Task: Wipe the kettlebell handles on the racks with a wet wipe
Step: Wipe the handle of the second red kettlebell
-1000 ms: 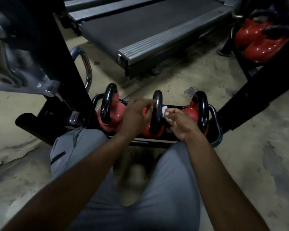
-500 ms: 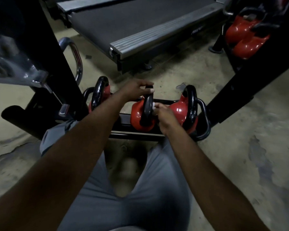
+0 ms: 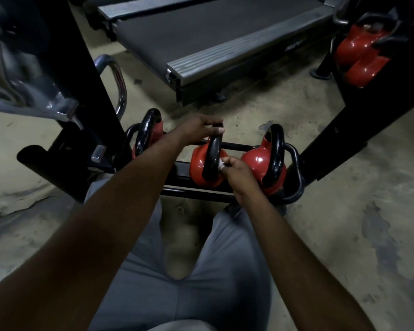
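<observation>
Three red kettlebells with black handles sit in a low black rack [image 3: 296,173] in front of my knees. My left hand [image 3: 198,130] grips the top of the middle kettlebell's handle [image 3: 213,158]. My right hand [image 3: 237,173] pinches a small white wet wipe [image 3: 221,164] against the right side of that same handle, low down near the red body. The left kettlebell [image 3: 148,132] is partly hidden behind my left forearm. The right kettlebell [image 3: 265,163] stands just beyond my right hand.
A treadmill deck [image 3: 225,39] lies ahead on the concrete floor. A black rack post [image 3: 89,91] with chrome parts rises at the left. Another black post [image 3: 368,108] slants at the right, with more red kettlebells [image 3: 359,53] on an upper right shelf.
My left hand has moved from the side of the middle handle to its top. My right hand with the wipe has slid down the handle's right side.
</observation>
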Demonstrator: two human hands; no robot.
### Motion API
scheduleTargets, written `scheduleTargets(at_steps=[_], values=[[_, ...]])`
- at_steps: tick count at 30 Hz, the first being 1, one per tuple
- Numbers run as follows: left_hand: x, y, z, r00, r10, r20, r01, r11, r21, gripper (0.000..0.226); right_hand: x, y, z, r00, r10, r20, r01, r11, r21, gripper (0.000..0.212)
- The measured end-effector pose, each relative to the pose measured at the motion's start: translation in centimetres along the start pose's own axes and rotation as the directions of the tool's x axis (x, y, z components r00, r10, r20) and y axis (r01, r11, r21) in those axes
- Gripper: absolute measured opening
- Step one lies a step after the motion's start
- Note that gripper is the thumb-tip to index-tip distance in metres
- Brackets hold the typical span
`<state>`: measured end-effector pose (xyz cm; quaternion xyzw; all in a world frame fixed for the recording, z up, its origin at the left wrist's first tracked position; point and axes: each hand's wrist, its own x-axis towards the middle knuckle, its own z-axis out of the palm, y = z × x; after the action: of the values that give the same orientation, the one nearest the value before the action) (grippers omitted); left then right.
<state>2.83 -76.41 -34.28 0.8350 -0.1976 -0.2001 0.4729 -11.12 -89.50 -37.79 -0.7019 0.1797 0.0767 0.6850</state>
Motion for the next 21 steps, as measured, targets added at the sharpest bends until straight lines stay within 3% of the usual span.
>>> scheduleTargets(at_steps=[3,8,11,17,21], values=[[0.1,0.4,0.0,1.0,-0.008,0.027,0.007,0.998,0.061,0.042,0.1,-1.2,-0.2,0.987,0.12,0.11,-0.129,0.988,0.083,0.023],[0.2,0.6,-0.2,0.999,0.022,0.028,-0.025,0.991,0.131,0.044,0.2,0.0,-1.6,0.99,0.111,0.09,-0.131,0.956,0.262,0.034],[0.3,0.7,-0.6,0.998,0.021,0.065,-0.03,0.988,0.149,0.045,1.0,-0.5,-1.1,0.969,0.172,0.177,-0.217,0.936,0.278,0.033],[0.6,0.1,-0.6,0.997,0.036,0.065,-0.042,0.995,0.089,0.047,2.9,-1.7,-0.8,0.938,0.278,0.208,-0.311,0.939,0.148,0.044],[1.0,-0.3,-0.9,0.994,0.066,0.082,-0.074,0.992,0.104,0.048,0.5,-2.2,-0.7,0.987,0.139,0.083,-0.139,0.99,-0.002,0.02]])
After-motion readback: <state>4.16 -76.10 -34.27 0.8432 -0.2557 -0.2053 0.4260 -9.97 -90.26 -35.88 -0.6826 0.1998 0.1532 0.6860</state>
